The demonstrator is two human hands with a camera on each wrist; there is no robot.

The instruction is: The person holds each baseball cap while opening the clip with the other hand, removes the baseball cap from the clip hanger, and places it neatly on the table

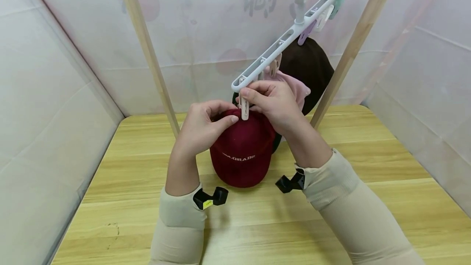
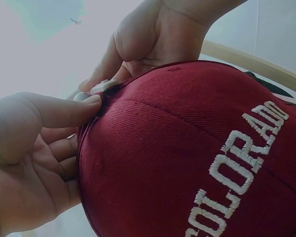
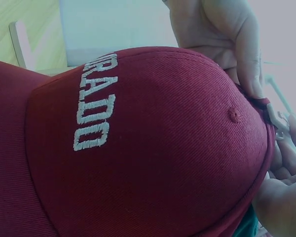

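A dark red cap (image 1: 243, 154) with white COLORADO lettering hangs just above the wooden table, its top edge at a pale clip (image 1: 244, 110). My left hand (image 1: 229, 114) pinches the cap's fabric beside that clip, thumb pressed on the cloth (image 2: 91, 102). My right hand (image 1: 245, 98) pinches the clip itself. The clip belongs to a white multi-clip hanger (image 1: 283, 42), which tilts down from the top rail. In the wrist views the cap (image 2: 187, 148) (image 3: 148, 148) fills most of the picture, and the clip (image 3: 276, 118) peeks out at the crown's edge.
A pink cap (image 1: 294, 87) and a dark brown cap (image 1: 309, 68) hang from other clips behind my right hand. The wooden rack's slanted legs (image 1: 154, 64) (image 1: 346, 56) stand on the table (image 1: 368, 154). Pale fabric walls close in the left, back and right.
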